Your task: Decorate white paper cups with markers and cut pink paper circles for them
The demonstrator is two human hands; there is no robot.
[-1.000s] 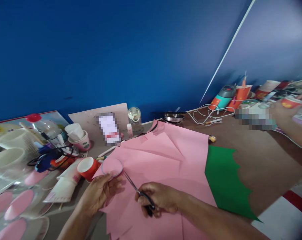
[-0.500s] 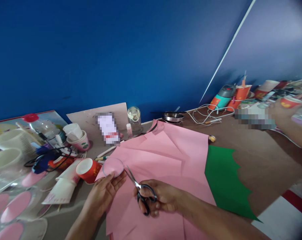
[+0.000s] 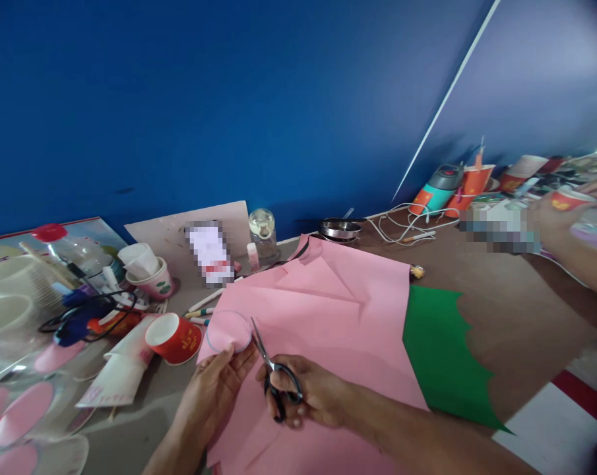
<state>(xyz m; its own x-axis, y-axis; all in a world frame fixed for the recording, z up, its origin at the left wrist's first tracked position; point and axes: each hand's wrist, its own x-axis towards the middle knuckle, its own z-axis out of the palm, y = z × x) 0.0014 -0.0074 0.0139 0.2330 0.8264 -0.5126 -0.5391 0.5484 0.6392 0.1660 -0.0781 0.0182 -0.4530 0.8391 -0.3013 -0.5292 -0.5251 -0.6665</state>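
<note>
Between thumb and fingers, my left hand pinches a pink paper circle with a dark outline near its rim. My right hand grips black-handled scissors, thumb and fingers through the loops. The scissor blades point up and away, close to the right edge of the circle; whether they touch it I cannot tell. Below both hands spread large pink paper sheets, overlapping and creased. A green paper sheet with a scalloped edge lies at their right.
An orange-red paper cup stands left of the circle, with white cups lying beside it. Farther back are a phone, a glass jar and a metal dish. At far right, another person's hand holds a cup.
My left hand and the paper circle have moved slightly right, and the scissors slightly left, so the blades and circle are closer. The view has shifted a little.
</note>
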